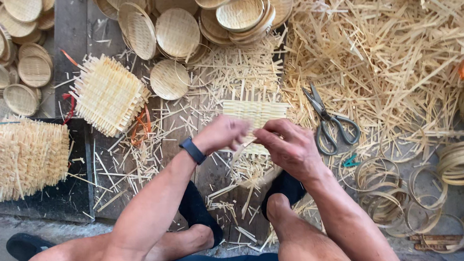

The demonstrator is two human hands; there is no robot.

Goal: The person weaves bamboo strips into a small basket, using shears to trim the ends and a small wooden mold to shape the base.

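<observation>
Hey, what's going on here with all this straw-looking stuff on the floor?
A person sits low on the floor, both hands on a small square woven bamboo mat. The left hand and right hand grip its near edge. Scissors lie just to the right, untouched. Stacks of woven squares and finished round trays sit to the left, bamboo rings to the right.

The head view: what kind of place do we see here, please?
Probably a small bamboo-weaving workshop, worked on the floor. Both hands, left hand and right hand, hold a woven mat; finished round baskets are piled behind, bamboo strips cover the ground, and scissors and bamboo hoops lie nearby.
</observation>
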